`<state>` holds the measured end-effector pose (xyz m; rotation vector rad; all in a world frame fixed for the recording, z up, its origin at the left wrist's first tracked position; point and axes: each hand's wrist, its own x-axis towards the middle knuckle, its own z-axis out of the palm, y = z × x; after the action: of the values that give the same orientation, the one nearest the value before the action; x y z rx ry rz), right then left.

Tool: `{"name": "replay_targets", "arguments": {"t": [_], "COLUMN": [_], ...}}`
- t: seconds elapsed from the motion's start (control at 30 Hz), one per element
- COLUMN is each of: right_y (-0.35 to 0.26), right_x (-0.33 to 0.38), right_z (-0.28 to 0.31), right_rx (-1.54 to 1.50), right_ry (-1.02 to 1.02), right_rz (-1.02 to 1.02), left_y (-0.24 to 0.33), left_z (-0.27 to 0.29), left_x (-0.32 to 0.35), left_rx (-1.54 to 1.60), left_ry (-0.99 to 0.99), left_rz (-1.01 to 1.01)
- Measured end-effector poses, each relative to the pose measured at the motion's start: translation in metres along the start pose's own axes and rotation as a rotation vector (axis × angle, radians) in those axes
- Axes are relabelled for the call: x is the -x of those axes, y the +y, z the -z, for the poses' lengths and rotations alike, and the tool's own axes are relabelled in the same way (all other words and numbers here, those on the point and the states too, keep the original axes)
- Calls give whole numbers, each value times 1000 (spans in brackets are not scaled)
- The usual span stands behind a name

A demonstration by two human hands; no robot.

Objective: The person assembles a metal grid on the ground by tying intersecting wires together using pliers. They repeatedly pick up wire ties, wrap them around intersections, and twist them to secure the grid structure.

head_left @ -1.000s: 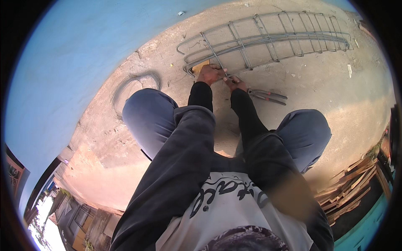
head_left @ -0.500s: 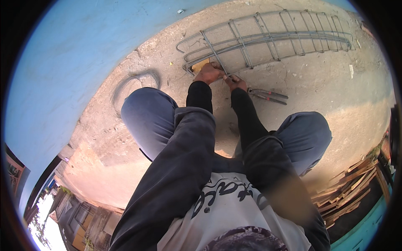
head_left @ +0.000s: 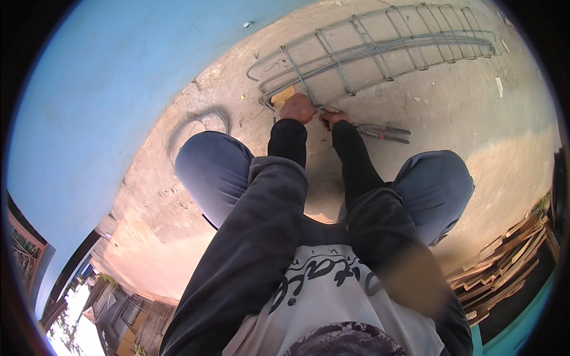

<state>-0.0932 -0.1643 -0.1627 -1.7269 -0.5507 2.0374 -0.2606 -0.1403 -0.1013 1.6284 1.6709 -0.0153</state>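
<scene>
A long steel rebar cage (head_left: 363, 46), made of bars with cross stirrups, lies on the concrete ground ahead of me. My left hand (head_left: 297, 109) is closed at the near side of its left end, beside a stirrup corner. Whatever its fingers grip is hidden behind the back of the hand. Just to the right, my right hand (head_left: 334, 117) is closed in a pinch close to the same corner; what it holds is too small to make out. A pair of end-cutting pincers (head_left: 385, 132) with red-and-dark handles lies beside my right wrist.
A yellowish block (head_left: 282, 96) sits by the cage's left end. Coiled thin wire (head_left: 202, 120) lies beyond my left knee (head_left: 211, 172). A blue wall (head_left: 119, 89) rises on the left. Stacked wooden strips (head_left: 504, 267) lie at the lower right.
My left hand has rolled over into a closed fist, its back now showing. My right hand has drawn slightly apart from it. The view has shifted a little.
</scene>
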Motion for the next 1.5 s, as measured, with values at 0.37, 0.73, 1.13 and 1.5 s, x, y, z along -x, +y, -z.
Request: {"name": "replay_targets", "arguments": {"t": [0.37, 0.73, 1.13, 1.5], "right_y": [-1, -19, -37, -65], "right_x": [28, 61, 58, 39], "right_z": [-8, -36, -35, -26], "right_rx": [287, 863, 1028, 1051], "right_ry": [328, 363, 234, 14], "right_rz": [116, 340, 276, 130], "left_y": [18, 4, 32, 32], "left_z": [11, 45, 11, -2], "left_x": [-15, -4, 38, 43], "left_rx": [774, 71, -62, -64], "left_ry": [-317, -211, 83, 170], "left_rz": [359, -91, 298, 397]}}
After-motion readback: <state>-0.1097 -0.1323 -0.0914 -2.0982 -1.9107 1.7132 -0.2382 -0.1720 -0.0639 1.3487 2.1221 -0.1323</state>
